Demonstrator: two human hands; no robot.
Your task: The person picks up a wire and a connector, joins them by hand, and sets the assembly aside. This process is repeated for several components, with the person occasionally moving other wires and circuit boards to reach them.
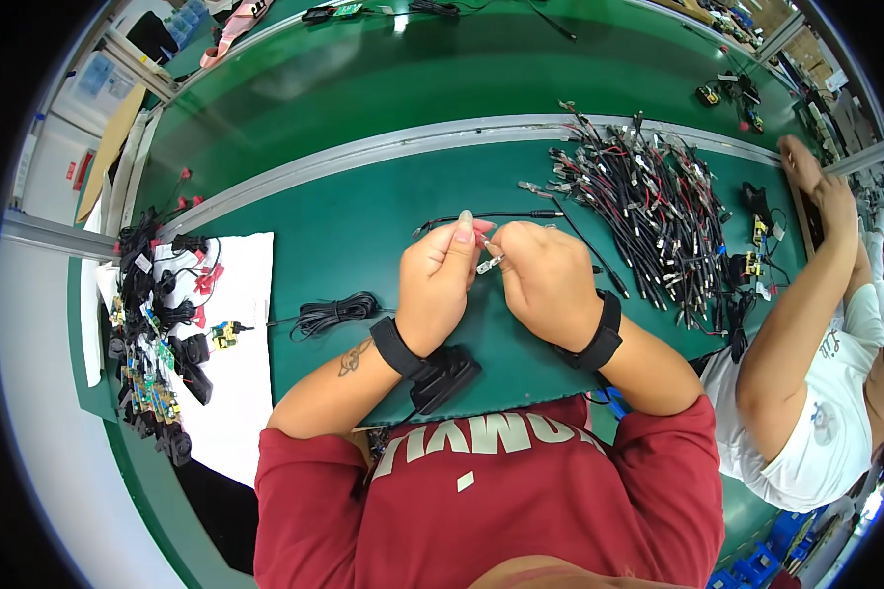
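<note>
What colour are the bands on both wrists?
Black: the wrist bands on the left hand and right hand show clearly in the head view.

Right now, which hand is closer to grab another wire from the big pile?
The right hand, probably. The pile of black and red wires lies on its side of the green table. The left hand is farther away, pinching the small metal connector with it.

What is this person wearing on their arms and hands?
Both hands are bare, no gloves. Each wrist carries a black band: left wrist strap, right wrist strap. The left forearm shows a small dark tattoo. Dark red short sleeves end at the elbows.
</note>
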